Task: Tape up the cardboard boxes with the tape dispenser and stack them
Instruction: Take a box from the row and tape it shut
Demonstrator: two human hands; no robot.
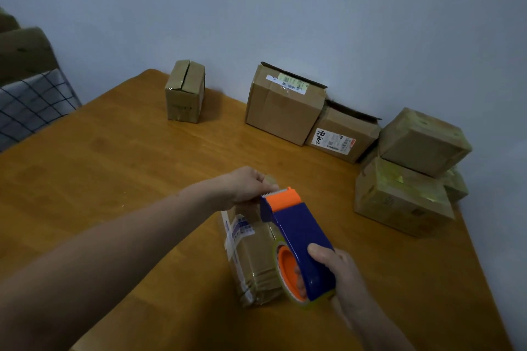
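A flat cardboard box (251, 259) with a printed label lies on the wooden table (114, 179) in front of me. My right hand (339, 273) grips the handle of a blue and orange tape dispenser (296, 236) held over the box's right side. My left hand (248, 185) pinches the tape end at the dispenser's serrated front, above the box's far end. Two taped boxes sit stacked at the right, one box (425, 141) on top of another box (399, 199).
Against the wall stand a small upright box (185, 91) with a slit top, a larger open-flapped box (282, 105) and a labelled box (342, 137) leaning beside it. A chair with checked fabric (31, 102) is at the left edge.
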